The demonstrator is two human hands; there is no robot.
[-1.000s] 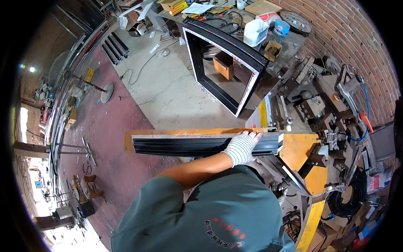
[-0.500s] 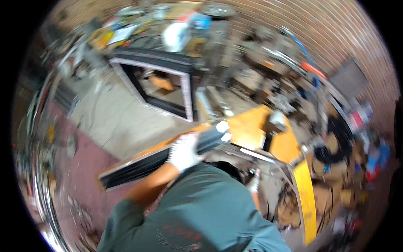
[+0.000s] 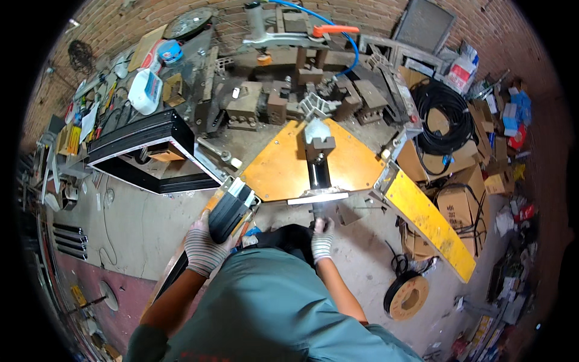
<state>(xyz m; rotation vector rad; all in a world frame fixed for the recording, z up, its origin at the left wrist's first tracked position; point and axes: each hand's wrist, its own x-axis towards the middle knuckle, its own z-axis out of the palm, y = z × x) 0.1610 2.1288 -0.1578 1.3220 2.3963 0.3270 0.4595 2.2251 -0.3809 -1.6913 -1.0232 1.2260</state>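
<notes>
My left hand (image 3: 205,248), in a striped white work glove, is closed around a bundle of black frame profiles (image 3: 227,216) with pale ends. The bundle lies along the left wing of an orange-yellow worktable (image 3: 271,166), its pale ends toward the table's middle. Just below the table's front edge is my right hand (image 3: 322,239), gloved alike, fingers curled in beside a small dark fitting; what they grip is hidden. At the table's centre, a metal clamping block (image 3: 319,146) sits over a dark slot, with a light metal strip (image 3: 318,198) along the front edge.
Black rectangular frames (image 3: 145,123) lean at the left of the table. Behind stand metal dies and a press with an orange lever (image 3: 335,29). A yellow wing (image 3: 429,223) juts out right, near cardboard boxes (image 3: 461,208), coiled black hose (image 3: 443,120) and a spool (image 3: 406,295).
My view has swung to the right, bringing the worktable to the middle and sharpening. My left hand still holds the black profiles. The right hand, partly covered before, shows plainly at the table's front edge.
</notes>
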